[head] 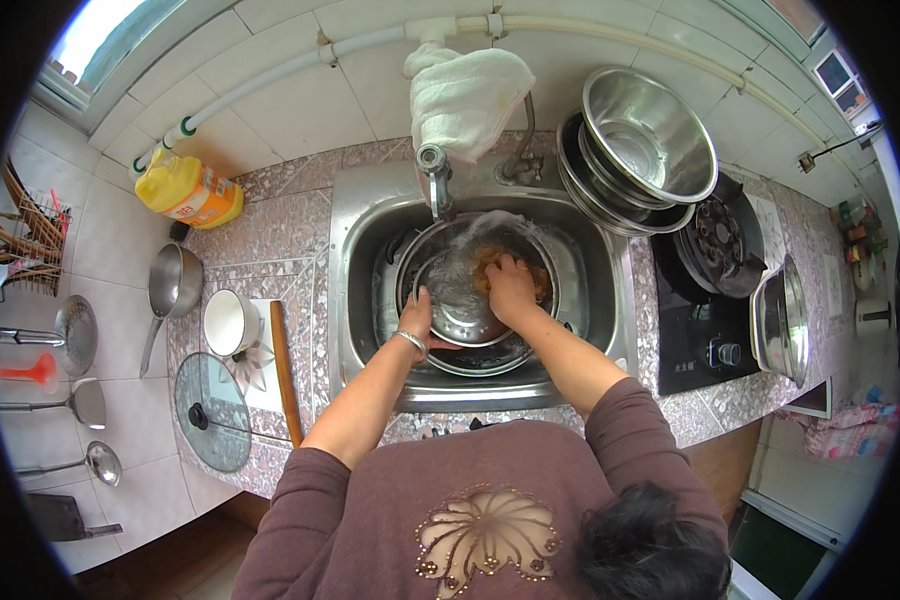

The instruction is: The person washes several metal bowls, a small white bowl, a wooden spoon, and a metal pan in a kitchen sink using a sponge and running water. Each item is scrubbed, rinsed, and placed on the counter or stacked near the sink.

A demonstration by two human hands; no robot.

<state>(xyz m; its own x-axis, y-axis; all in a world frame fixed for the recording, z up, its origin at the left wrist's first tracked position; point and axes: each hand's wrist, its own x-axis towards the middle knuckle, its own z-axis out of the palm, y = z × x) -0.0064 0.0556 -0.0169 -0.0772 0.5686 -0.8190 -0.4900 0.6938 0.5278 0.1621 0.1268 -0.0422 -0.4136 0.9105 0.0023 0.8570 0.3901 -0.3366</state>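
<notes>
A shiny steel basin stands tilted in the sink, on top of another metal vessel. My left hand grips its near left rim, and a bracelet circles that wrist. Inside the basin, at its right side, my right hand presses on an orange-brown scrubbing cloth or mesh, partly hidden under the fingers. Water runs and splashes into the basin below the faucet. A white towel hangs over the pipe behind the faucet.
Stacked steel basins lean at the sink's back right, beside a black gas stove. On the left are a white bowl, a glass lid, a wooden-handled tool and a yellow jug. Utensils hang on the left wall.
</notes>
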